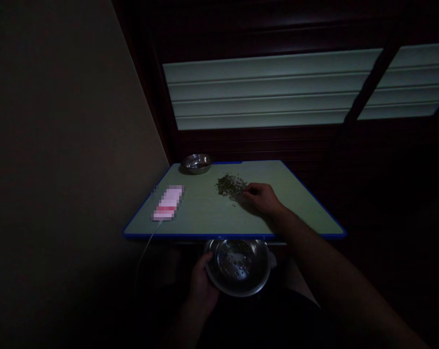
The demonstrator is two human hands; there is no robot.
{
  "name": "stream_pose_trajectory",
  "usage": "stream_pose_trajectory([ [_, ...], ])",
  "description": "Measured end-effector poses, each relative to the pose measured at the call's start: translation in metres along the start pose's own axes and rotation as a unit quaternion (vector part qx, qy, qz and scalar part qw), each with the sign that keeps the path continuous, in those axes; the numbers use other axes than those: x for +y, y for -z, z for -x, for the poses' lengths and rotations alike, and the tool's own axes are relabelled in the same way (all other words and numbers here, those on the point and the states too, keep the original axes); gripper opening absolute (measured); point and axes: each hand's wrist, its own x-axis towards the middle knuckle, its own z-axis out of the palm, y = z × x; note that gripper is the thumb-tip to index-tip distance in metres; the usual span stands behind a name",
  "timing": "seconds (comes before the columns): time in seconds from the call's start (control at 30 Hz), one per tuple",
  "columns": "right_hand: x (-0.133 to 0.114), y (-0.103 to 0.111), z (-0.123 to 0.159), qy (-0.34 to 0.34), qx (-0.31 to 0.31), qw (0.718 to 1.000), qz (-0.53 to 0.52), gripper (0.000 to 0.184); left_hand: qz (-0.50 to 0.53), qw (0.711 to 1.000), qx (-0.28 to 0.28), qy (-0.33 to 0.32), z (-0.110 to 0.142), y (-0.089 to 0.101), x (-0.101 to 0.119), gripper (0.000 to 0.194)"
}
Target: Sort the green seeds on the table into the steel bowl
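Observation:
My left hand [203,278] grips the rim of a metal bowl [237,288] just below the table's front edge, thumb over the rim. A few small bits lie in its bottom. Over the table, my right hand [259,196] is closed in a pinch at the right side of a pile of small greenish grains or beans [228,185]. Whatever the fingertips hold, if anything, is too small and dark to make out. A few loose grains lie around the pile.
The pale green table [197,218] has a blue edge. A smaller metal bowl [196,165] stands at its back left. A blurred-out phone [168,203] lies at the left, its white cable [147,247] hanging over the front edge. A wall [77,121] borders the left side.

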Motion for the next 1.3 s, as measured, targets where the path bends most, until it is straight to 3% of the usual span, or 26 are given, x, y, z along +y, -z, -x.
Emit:
stream_pose_trajectory([
  [0.37,0.0007,-0.0043,-0.0010,-0.009,-0.003,1.000,0.030,0.013,-0.013,1.000,0.007,0.003,-0.0024,0.0025,-0.0015,0.018],
  [0.7,0.0027,-0.0005,-0.0024,-0.034,0.061,0.995,0.074,0.014,-0.016,1.000,0.015,0.011,-0.0029,0.0022,-0.0016,0.018],
  [0.97,-0.0001,-0.0037,-0.0007,0.001,0.011,0.999,0.045,0.014,-0.006,1.000,-0.002,0.001,-0.0016,0.0014,-0.0013,0.017],
  [1.3,0.0043,-0.0043,-0.0023,-0.011,0.042,0.998,0.056,0.013,-0.015,1.000,0.004,0.001,-0.0037,0.0028,-0.0015,0.018],
])
